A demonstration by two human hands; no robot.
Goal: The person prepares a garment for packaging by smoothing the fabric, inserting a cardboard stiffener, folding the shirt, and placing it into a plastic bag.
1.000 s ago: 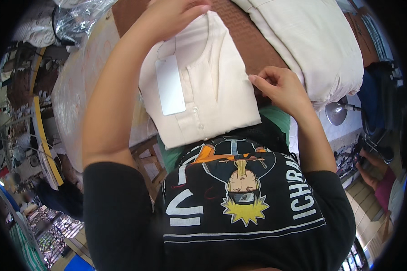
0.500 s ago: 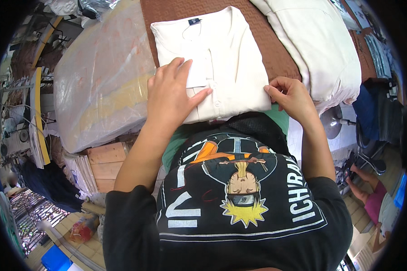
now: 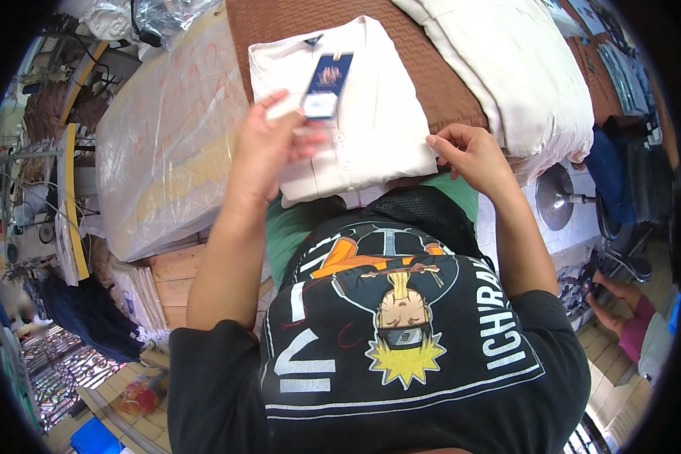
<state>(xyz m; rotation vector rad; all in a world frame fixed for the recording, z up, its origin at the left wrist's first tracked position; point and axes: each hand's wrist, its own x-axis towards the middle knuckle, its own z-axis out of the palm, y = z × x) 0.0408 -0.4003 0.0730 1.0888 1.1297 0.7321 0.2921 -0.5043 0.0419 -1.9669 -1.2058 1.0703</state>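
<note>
A cream buttoned shirt (image 3: 390,106) lies folded flat at the near edge of the brown-covered surface, its neckline away from me. On its front lies a dark blue hang tag (image 3: 328,79) with a white lower part, slightly blurred. My left hand (image 3: 268,144) is over the shirt's left side, fingers spread and smeared by motion, the fingertips next to the tag's lower corner. At the shirt's right edge, my right hand (image 3: 473,155) has its thumb and forefinger closed on the cloth; the other fingers are curled under.
A large plastic-wrapped bundle (image 3: 174,144) stands to the left. On the right, a pile of cream garments (image 3: 533,83) rests on the brown cover (image 3: 303,17). A round metal stool base (image 3: 556,197) is on the floor at right, with another person (image 3: 628,321) beyond it.
The tag has turned over from its white side to its dark blue side and sits farther up. My left hand has lifted slightly leftward off the shirt. The right hand stays at the edge.
</note>
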